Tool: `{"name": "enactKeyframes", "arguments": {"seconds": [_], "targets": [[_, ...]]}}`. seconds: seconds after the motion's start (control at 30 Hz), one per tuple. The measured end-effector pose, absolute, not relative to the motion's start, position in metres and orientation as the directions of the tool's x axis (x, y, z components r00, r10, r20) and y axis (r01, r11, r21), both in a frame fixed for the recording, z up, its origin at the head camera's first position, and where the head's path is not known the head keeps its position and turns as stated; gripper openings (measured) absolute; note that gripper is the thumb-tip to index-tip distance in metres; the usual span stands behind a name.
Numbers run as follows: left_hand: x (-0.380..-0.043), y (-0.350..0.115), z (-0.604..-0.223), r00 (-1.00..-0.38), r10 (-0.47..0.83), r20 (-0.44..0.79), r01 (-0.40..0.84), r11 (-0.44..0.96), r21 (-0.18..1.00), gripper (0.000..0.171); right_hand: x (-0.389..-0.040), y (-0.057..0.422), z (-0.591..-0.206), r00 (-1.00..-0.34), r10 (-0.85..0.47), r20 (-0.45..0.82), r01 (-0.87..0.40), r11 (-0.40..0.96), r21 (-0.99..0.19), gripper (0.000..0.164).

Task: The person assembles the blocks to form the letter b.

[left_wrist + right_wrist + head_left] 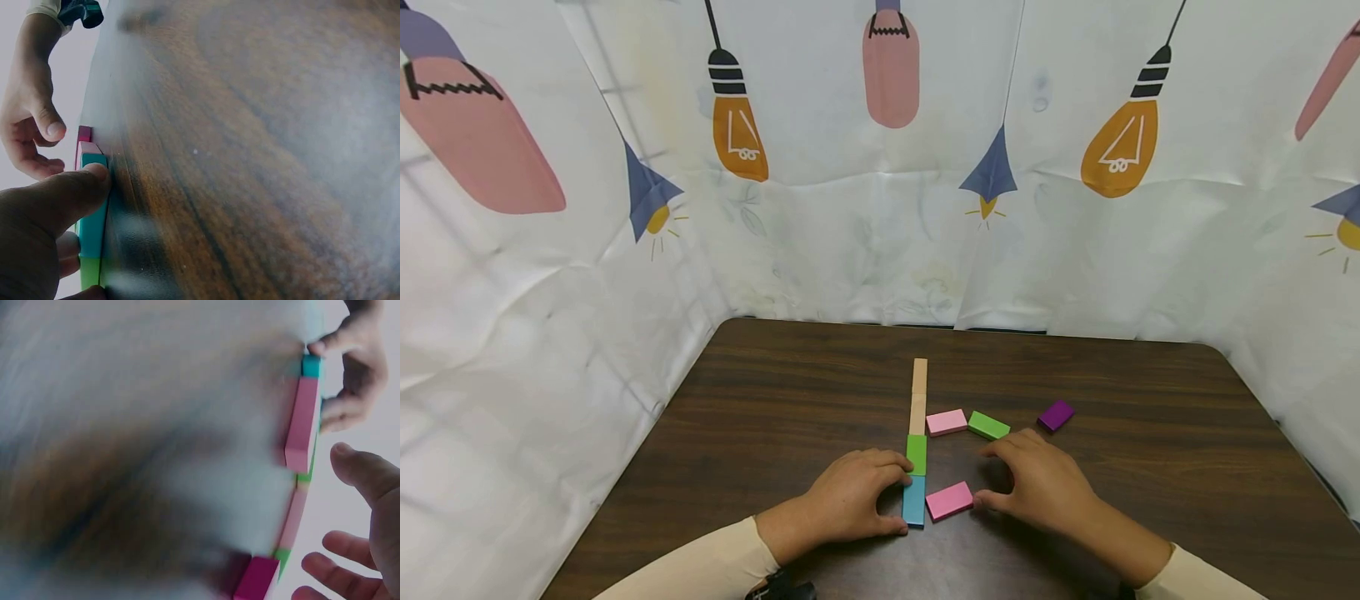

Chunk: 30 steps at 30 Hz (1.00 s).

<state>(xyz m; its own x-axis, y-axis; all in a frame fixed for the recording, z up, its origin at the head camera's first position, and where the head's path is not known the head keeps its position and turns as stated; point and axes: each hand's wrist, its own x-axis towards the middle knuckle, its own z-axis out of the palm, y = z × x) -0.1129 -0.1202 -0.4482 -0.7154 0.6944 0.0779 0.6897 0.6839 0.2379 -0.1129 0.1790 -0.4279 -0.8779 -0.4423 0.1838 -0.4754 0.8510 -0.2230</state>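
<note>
A straight column of wooden blocks runs away from me on the table: a blue block (913, 502) nearest, then a green block (917, 454), then two plain wood blocks (919, 396). My left hand (852, 493) holds the blue block, thumb at its near end and fingertips by its joint with the green one. To the right of the blue block a pink block (950, 501) lies at a slant. Beside its right end is the thumb of my right hand (1047, 483), whose fingers are spread apart with nothing between them.
Farther back, another pink block (947, 422) reaches right from the column, with a second green block (988, 426) at its end. A purple block (1056, 415) lies apart to the right. A white patterned cloth (850, 233) hangs behind the dark wooden table (760, 417).
</note>
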Motion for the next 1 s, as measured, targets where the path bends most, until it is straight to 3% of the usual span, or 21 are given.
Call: {"name": "enactKeyframes", "arguments": {"seconds": [0.53,0.77,1.0], "targets": [[-0.113,-0.121,-0.448,-0.713,0.697,0.074,0.692,0.682,0.238,0.049,-0.13,0.227,-0.424,-0.888,-0.418,0.189,-0.457,0.844,-0.281,0.049],[-0.113,-0.12,-0.449,-0.718,0.692,0.074,0.687,0.688,0.233,0.049,-0.129,0.221,-0.436,-0.76,-0.608,0.229,-0.65,0.71,-0.271,0.05],[-0.113,-0.12,-0.449,-0.717,0.693,0.08,0.69,0.687,0.229,0.05,-0.126,0.2,-0.443,-0.671,-0.723,0.168,-0.728,0.597,-0.338,0.043]]}}
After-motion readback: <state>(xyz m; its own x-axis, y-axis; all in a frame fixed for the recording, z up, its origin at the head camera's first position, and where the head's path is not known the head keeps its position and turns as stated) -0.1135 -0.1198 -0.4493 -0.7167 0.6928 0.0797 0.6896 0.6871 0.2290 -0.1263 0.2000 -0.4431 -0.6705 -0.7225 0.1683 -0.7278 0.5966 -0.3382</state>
